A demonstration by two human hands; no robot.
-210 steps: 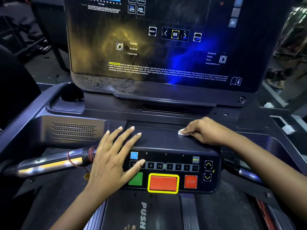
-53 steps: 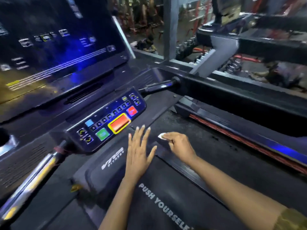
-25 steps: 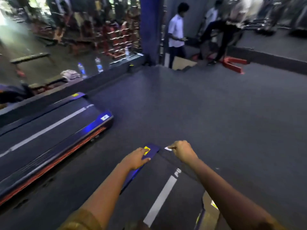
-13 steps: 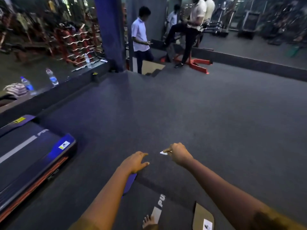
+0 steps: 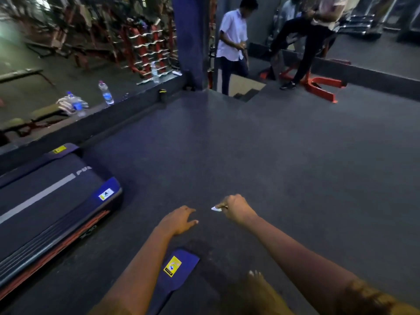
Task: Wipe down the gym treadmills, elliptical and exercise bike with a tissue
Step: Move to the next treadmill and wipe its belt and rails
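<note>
- Tissue (image 5: 217, 208) pokes out as a small white scrap from the curled fingers (image 5: 229, 204) of the right hand (image 5: 238, 210), pinched at the thumb side. So little shows that it could slip free or tear on the next wipe.
- Left hand (image 5: 179, 220) holds nothing, its fingers loosely apart and pointing toward the tissue, near it but not touching.
- Only bare floor (image 5: 295, 178) lies under both sets of fingertips, so no machine surface is being wiped.
- The neighbouring treadmill (image 5: 56, 201) lies well to the left of the left fingers; reaching it means stepping across.
- A blue end cap (image 5: 179, 264) sits back from the fingers, between the two forearms, with a bare foot (image 5: 256, 278) near it. Stepping carelessly could stub toes or cause a trip.
</note>
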